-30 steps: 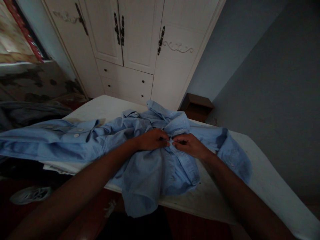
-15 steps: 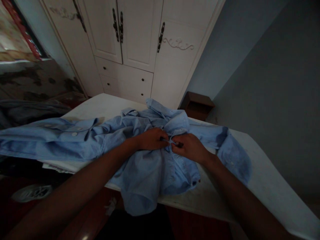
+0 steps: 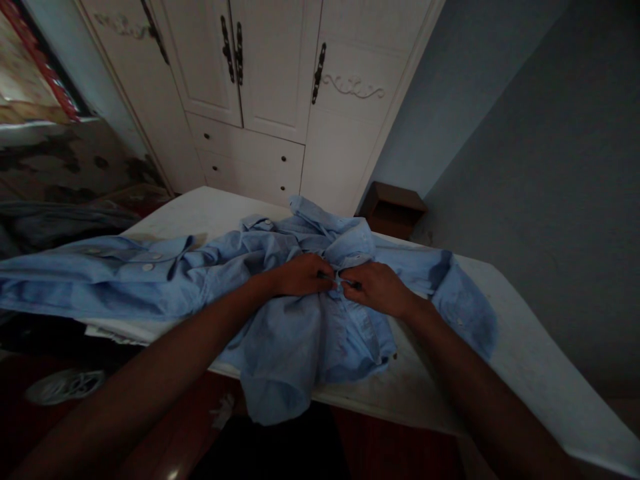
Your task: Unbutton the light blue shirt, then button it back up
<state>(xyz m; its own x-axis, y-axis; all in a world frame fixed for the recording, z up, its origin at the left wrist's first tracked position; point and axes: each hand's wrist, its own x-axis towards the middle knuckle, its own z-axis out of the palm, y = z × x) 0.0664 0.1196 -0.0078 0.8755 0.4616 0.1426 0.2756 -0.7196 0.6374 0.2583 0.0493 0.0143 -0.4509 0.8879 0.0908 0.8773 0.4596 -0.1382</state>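
A light blue button-up shirt (image 3: 285, 347) lies spread and crumpled across a white table (image 3: 505, 333). Its collar points toward the far edge, one sleeve stretches left and the other bends down on the right. Just below the collar, my left hand (image 3: 304, 275) pinches the front edge of the shirt. Close beside it, nearly touching, my right hand (image 3: 373, 287) grips the opposite front edge with thumb and fingers. The small gap between my fingertips shows a bit of pulled-up fabric; any button there is hidden. The lower front hangs over the near table edge.
Beyond the table stands a white wardrobe (image 3: 265, 73) with dark handles and drawers. A brown box-like stand (image 3: 395, 207) is by the wall at the back right. On the floor at lower left lies a pale shoe (image 3: 65, 387). Dark cloth (image 3: 60, 223) is piled at the left.
Both hands stay at the shirt front, with only slight shifts of the fingers. The whole view has moved a little, and the shirt's lower hem sits slightly higher.
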